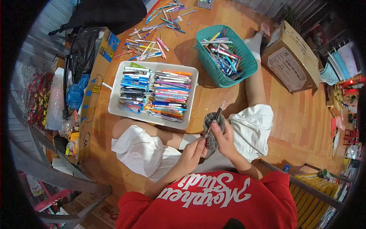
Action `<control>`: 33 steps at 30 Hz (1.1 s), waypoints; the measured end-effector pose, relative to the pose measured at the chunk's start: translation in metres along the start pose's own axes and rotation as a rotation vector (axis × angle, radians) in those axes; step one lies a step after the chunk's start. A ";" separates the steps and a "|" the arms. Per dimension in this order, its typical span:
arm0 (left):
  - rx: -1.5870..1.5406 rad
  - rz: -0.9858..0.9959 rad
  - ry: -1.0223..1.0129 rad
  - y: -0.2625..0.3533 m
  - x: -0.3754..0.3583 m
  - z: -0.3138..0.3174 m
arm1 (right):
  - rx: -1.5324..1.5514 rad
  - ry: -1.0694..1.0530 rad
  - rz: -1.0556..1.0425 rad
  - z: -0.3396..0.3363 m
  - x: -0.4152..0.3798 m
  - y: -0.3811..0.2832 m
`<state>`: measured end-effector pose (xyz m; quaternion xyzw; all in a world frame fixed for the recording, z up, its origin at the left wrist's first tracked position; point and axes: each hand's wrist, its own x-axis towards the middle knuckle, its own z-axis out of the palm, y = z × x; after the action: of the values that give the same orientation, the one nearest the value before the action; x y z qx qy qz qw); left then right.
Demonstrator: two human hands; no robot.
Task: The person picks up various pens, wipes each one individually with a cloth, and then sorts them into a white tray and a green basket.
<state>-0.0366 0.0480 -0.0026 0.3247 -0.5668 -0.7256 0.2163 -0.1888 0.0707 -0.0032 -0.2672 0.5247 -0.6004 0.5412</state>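
My right hand (224,138) holds a grey fuzzy cloth (212,126) wrapped around a dark pen (218,112), whose tip points up and away. My left hand (193,151) grips the lower end of the same pen and cloth. Both hands sit over my lap, between my white shorts (141,150). In front of my knees lies a white tray (116,95) filled with rows of sorted pens (156,93). A teal basket (207,65) holding several loose pens stands further to the right.
Loose pens (152,42) lie scattered on the wooden floor beyond the tray. An open cardboard box (95,84) with plastic bags is at the left, another cardboard box (291,59) at the right. Metal shelf rails (49,173) run along the lower left.
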 end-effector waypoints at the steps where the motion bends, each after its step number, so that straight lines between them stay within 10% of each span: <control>1: -0.029 -0.013 -0.025 0.004 -0.001 -0.001 | 0.002 0.109 -0.052 -0.006 0.005 0.004; 9: -0.213 -0.021 0.082 0.007 -0.019 -0.015 | 0.464 0.363 -0.281 -0.030 0.039 -0.073; 14: 0.069 0.041 0.208 -0.015 -0.005 0.008 | 0.213 -0.247 0.254 0.010 -0.006 0.011; 28: 0.053 0.069 0.106 -0.013 -0.018 -0.001 | 0.352 0.333 -0.445 -0.048 0.057 -0.069; 33: 0.089 0.045 0.203 -0.018 -0.004 -0.007 | -0.037 0.216 -0.154 -0.050 0.028 0.001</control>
<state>-0.0273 0.0508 -0.0203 0.3931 -0.5810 -0.6578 0.2743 -0.2402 0.0617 -0.0257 -0.2501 0.5689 -0.6557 0.4288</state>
